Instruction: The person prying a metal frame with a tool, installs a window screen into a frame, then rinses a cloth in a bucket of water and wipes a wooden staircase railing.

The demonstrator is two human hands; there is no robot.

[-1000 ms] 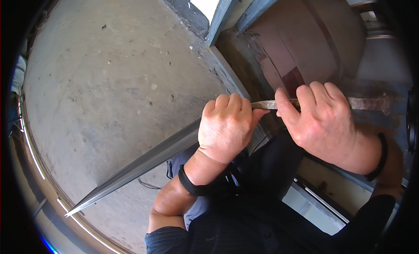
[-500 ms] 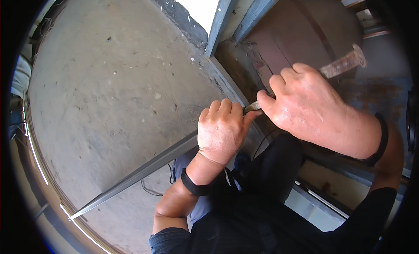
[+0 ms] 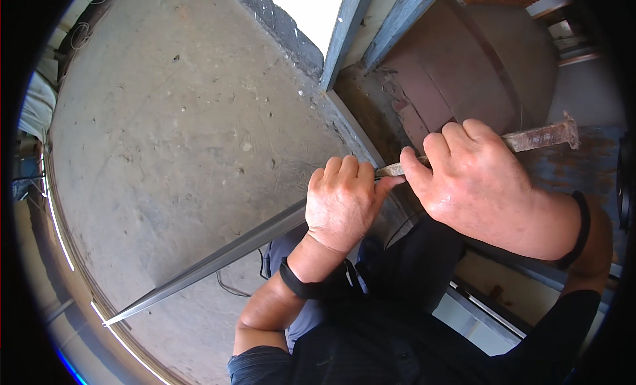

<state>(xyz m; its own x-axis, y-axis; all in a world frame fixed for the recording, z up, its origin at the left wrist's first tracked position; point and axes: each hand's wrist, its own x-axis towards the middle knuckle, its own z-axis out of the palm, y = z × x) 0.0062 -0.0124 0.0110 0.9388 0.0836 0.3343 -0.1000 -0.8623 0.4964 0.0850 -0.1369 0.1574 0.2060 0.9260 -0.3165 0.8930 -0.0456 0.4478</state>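
Note:
My left hand (image 3: pixel 342 201) is closed round the near end of a long, narrow grey metal strip (image 3: pixel 225 256), which runs off to the lower left above the floor. My right hand (image 3: pixel 474 180) wraps round a rusty metal bar (image 3: pixel 538 137) with a flared, ragged end sticking out to the right. The bar's thinner end reaches my left thumb, beside the strip's end. Whether bar and strip touch there is hidden by my fingers.
A grey concrete floor (image 3: pixel 179 133) spreads to the left. Ahead stand blue-grey metal frame posts (image 3: pixel 344 41) beside a white panel (image 3: pixel 308 14). Brownish-red boards (image 3: pixel 457 74) lie at the upper right. A thin dark cable (image 3: pixel 228 287) rests on the floor near my legs.
My right hand has come down towards me, and the rusty bar's flared end has dropped, so the bar slopes less. My left hand keeps its grip on the strip.

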